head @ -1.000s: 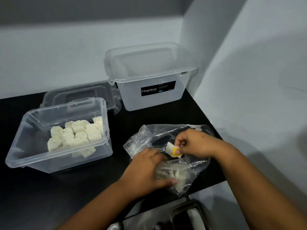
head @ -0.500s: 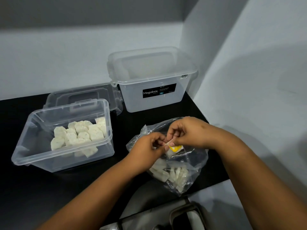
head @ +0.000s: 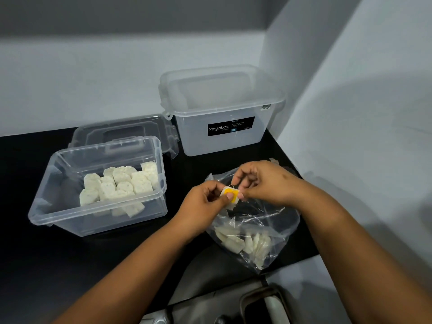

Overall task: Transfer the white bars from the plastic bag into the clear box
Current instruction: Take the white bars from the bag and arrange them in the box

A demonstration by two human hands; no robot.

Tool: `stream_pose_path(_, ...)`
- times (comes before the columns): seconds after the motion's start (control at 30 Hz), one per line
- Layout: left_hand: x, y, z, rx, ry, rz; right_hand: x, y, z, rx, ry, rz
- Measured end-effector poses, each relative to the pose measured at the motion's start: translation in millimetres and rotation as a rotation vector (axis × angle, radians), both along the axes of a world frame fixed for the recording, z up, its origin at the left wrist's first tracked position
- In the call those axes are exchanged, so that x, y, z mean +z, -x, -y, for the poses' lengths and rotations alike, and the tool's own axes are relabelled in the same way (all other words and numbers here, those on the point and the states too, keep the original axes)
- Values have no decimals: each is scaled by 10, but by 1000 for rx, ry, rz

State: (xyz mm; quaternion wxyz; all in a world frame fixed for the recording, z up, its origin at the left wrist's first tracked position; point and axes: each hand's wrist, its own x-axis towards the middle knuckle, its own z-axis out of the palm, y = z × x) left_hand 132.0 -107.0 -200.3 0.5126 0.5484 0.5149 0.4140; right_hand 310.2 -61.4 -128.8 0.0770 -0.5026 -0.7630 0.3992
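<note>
Now both hands meet in the middle of the frame, just above the mouth of the plastic bag [head: 254, 232]. Between them is one small white bar [head: 230, 199] with a yellow mark on it and a thin loop of thread at its top. The left hand [head: 205, 204] pinches the bar from the left side, with the thumb pressed on the yellow mark and the other fingers curled under it. The right hand [head: 261, 181] pinches the right edge of the same bar with its fingertips, and its remaining fingers are bent inward. Both forearms come up from the lower edge of the frame and lean toward each other, the right one passing over the right part of the bag.

More white bars [head: 245, 242] lie in the lower part of the bag, below the hands. The bag is crumpled and lies on the black counter [head: 70, 265], near its right edge, where the counter ends at the pale wall [head: 350, 113].

At the left of the frame stands the clear box [head: 98, 220], open, with many white bars inside, mostly toward its right side. Its left part has bare floor. A strip of black counter separates the box from the hands. Behind the box lies a clear lid [head: 121, 132], and in the upper centre a second container with a black label [head: 222, 113] stands closed.
</note>
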Motion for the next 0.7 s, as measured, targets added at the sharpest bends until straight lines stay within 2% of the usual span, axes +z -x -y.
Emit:
stream_pose_path(0.17, -198, 74, 24, 74, 41, -35, -282, -13, -25, 36, 168, 308)
stream_pose_path(0.3, -270, 118, 63, 78, 45, -36, -577, 93, -2, 101, 136, 414)
stream_pose_path(0.7, -366, 136, 93, 81, 59, -19, -837, 205, 59, 163, 69, 338)
